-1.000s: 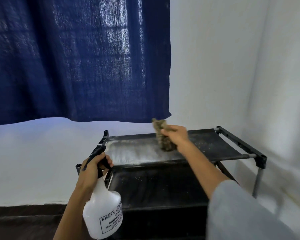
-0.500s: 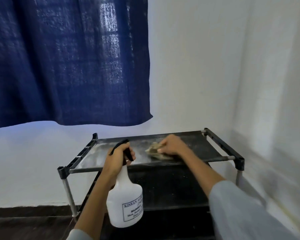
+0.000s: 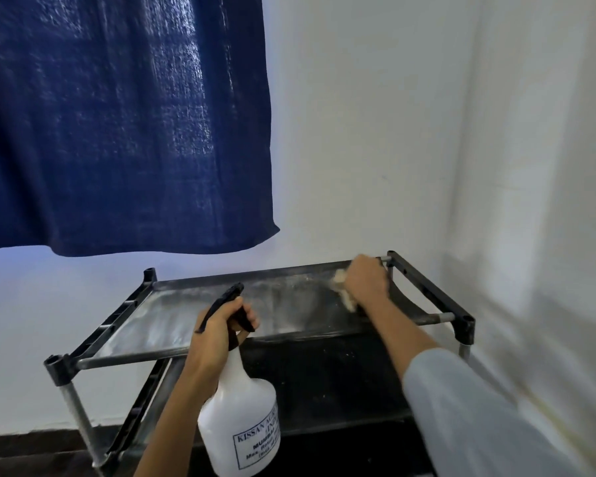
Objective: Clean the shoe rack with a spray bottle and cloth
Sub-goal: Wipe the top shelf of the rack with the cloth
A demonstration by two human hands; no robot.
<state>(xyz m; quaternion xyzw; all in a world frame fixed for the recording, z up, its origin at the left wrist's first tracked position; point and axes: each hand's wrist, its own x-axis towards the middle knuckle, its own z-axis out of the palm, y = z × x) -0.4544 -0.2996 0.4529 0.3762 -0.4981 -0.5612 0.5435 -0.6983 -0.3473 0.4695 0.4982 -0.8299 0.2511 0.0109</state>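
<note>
The shoe rack (image 3: 430,294) stood in the corner of the room, its top shelf (image 3: 221,315) carrying a wet, streaked film over most of its surface. The cloth (image 3: 341,287) lay at the far right corner of that shelf, pressed down under the right hand (image 3: 367,282), whose fingers were curled over it; motion blur obscured the exact grip. The left hand (image 3: 217,333) was clenched round the neck and trigger of the spray bottle (image 3: 241,418), which hung upright in front of the shelf's near edge, touching nothing. The principal risk appeared to be at the right end rail: a stroke carried too far would likely snag the cloth on the rail or strike the knuckles against it. Downward pressure near the corner could probably flex the thin shelf or rock the light frame. An unintended squeeze of the trigger would wet the lower shelf (image 3: 324,383). A blue curtain (image 3: 124,122) hung above the far left corner.
</note>
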